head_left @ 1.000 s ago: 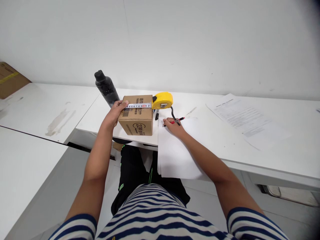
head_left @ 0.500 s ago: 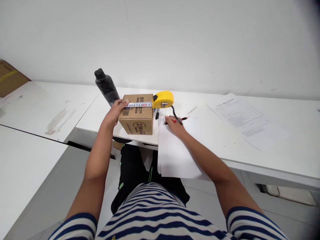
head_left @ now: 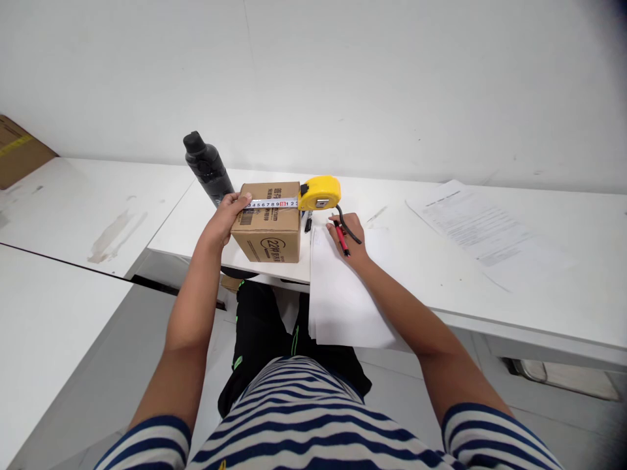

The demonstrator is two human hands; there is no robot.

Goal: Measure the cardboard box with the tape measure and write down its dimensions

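Observation:
A small cardboard box [head_left: 268, 232] stands on the white desk [head_left: 539, 287]. A white measuring tape [head_left: 272, 204] is stretched across its top, ending in a yellow tape-measure case [head_left: 320, 193] at the box's right edge. My left hand [head_left: 226, 218] is closed, its thumb pinning the tape's end at the box's left edge. My right hand [head_left: 349, 240] rests on a stack of white paper [head_left: 337, 297] just right of the box, fingers closed on a red pen [head_left: 341, 237]. The case's black wrist loop [head_left: 347, 226] lies over that hand.
A black bottle [head_left: 208, 168] stands behind the box at its left. Printed sheets [head_left: 482, 232] lie on the desk to the right. A black pen [head_left: 307, 225] lies between box and paper. Another white table [head_left: 73, 209] with a brown box corner [head_left: 17, 151] sits to the left.
My right hand has moved slightly up the paper toward the tape case, and the red pen has swung from pointing right to pointing up-left. The left hand and tape have stayed put.

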